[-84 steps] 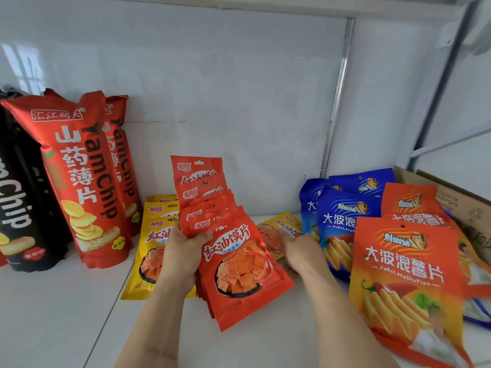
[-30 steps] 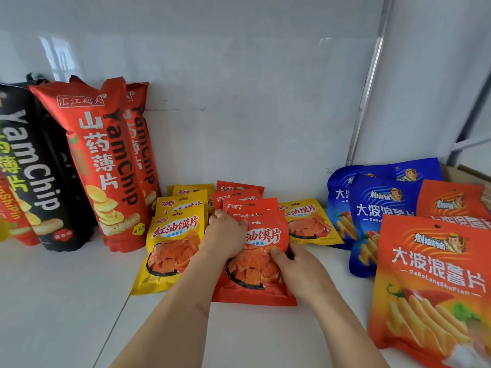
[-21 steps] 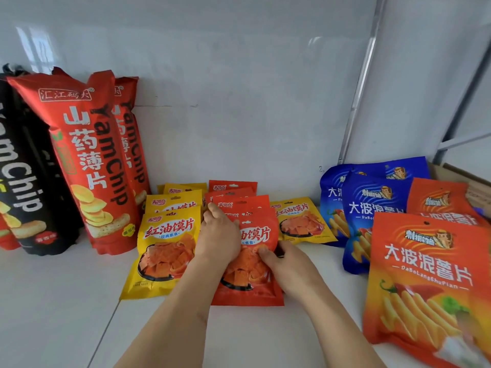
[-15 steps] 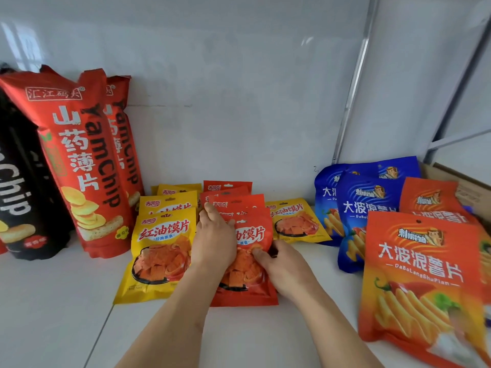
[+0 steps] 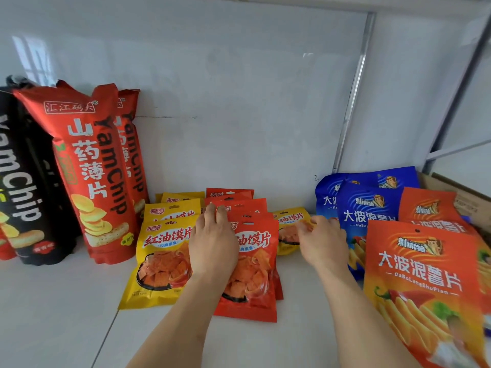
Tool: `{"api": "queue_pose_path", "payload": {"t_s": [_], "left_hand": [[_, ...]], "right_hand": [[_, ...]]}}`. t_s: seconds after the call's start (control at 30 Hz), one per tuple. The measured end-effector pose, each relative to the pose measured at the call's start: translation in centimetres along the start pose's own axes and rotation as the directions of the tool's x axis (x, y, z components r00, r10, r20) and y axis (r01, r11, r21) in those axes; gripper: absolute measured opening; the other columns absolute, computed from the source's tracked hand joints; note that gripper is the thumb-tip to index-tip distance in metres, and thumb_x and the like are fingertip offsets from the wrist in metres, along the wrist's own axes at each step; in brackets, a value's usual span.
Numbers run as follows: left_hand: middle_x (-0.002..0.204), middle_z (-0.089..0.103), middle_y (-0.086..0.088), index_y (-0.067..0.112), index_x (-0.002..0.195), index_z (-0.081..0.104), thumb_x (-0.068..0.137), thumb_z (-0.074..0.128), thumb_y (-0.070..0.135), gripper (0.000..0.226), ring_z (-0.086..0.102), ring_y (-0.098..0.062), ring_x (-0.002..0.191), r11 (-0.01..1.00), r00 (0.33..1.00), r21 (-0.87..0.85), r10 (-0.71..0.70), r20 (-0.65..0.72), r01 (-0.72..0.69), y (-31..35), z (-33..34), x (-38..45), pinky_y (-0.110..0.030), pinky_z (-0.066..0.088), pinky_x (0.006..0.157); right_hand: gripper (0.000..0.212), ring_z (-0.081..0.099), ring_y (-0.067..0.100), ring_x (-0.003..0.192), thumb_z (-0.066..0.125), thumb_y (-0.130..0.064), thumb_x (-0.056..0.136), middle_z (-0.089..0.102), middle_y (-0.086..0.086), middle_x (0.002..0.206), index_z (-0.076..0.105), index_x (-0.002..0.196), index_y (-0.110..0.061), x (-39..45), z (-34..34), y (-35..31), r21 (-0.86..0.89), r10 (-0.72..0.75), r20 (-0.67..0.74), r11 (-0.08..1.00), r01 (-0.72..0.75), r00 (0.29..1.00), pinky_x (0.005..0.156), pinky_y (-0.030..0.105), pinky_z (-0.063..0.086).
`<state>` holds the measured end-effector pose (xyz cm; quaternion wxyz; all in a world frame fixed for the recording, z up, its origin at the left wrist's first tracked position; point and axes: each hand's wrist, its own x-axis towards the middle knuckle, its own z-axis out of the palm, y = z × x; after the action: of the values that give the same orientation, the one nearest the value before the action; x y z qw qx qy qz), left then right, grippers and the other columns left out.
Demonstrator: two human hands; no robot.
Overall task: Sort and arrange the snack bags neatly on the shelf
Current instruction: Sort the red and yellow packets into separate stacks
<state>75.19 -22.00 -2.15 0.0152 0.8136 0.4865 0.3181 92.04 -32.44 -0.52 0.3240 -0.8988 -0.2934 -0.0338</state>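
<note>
Left hand [image 5: 214,241] flat on red snack bags [image 5: 249,272]; right hand [image 5: 322,241] pinching yellow bag [image 5: 288,229]; white shelf [image 5: 61,301].

One view only, from a camera worn on the person's head, so nothing is shared with a second view. It looks forward and somewhat down into a white shelf [image 5: 66,314], facing the back wall [image 5: 239,88] square on. It sits close: both forearms rise from the bottom edge, and the left hand [image 5: 214,243] and right hand [image 5: 322,241] lie near mid-frame. The wide lens bends the metal post [image 5: 350,96] and stretches bags at the side edges.
</note>
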Motion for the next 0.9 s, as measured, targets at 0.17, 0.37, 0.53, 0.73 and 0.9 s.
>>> {"api": "queue_pose_path", "payload": {"t_s": [0.17,0.37,0.53,0.73,0.9], "left_hand": [[0.115,0.07,-0.011,0.006,0.109,0.071,0.088,0.068,0.017,0.024,0.067,-0.035,0.105,0.984,0.957,0.082,0.172,-0.232,-0.158,0.4,0.0,0.1,-0.046,0.056,0.084],[0.095,0.072,-0.006,0.01,0.092,0.073,0.085,0.07,0.015,0.009,0.068,-0.03,0.096,0.864,0.796,0.18,0.504,-0.336,-0.471,2.1,0.1,-1.2,-0.042,0.056,0.081],[0.094,0.072,0.0,0.015,0.092,0.075,0.092,0.06,0.033,0.023,0.067,-0.025,0.1,0.832,0.765,0.145,0.551,-0.334,-0.536,3.2,0.6,-2.7,-0.036,0.051,0.086],[0.096,0.073,0.0,0.015,0.093,0.075,0.094,0.053,0.035,0.029,0.068,-0.026,0.099,0.862,0.803,0.103,0.5,-0.324,-0.496,3.5,0.6,-3.5,-0.037,0.054,0.084],[0.095,0.072,0.001,0.015,0.089,0.075,0.093,0.053,0.031,0.027,0.068,-0.024,0.094,0.898,0.843,0.059,0.43,-0.325,-0.436,3.6,0.6,-4.1,-0.037,0.055,0.078]], "right_hand": [[0.049,0.039,0.035,0.133,0.04,-0.046,0.1,0.044,0.014,0.144,0.047,0.137,-0.015,2.1,1.6,0.4,-0.211,0.049,0.114,0.977,-0.024,0.992,0.105,0.045,0.035],[0.068,0.041,0.036,0.132,0.057,-0.058,0.087,0.044,0.017,0.142,0.045,0.137,-0.014,2.9,2.8,0.8,-0.199,0.105,0.146,0.977,-0.075,0.984,0.103,0.043,0.039],[0.093,0.049,0.036,0.125,0.074,-0.064,0.071,0.047,0.017,0.138,0.037,0.137,-0.01,3.3,2.5,0.8,-0.079,0.166,0.179,0.985,-0.154,0.97,0.086,0.038,0.047],[0.115,0.053,0.034,0.124,0.066,-0.081,0.063,0.049,0.014,0.14,0.026,0.147,-0.012,3.2,2.1,1.5,-0.135,0.143,0.272,0.985,-0.109,0.952,0.077,0.036,0.045],[0.105,0.059,0.031,0.118,0.062,-0.077,0.072,0.06,0.009,0.13,0.027,0.147,-0.012,2.9,1.2,1.8,-0.162,0.112,0.311,0.985,-0.063,0.944,0.074,0.033,0.043]]}}
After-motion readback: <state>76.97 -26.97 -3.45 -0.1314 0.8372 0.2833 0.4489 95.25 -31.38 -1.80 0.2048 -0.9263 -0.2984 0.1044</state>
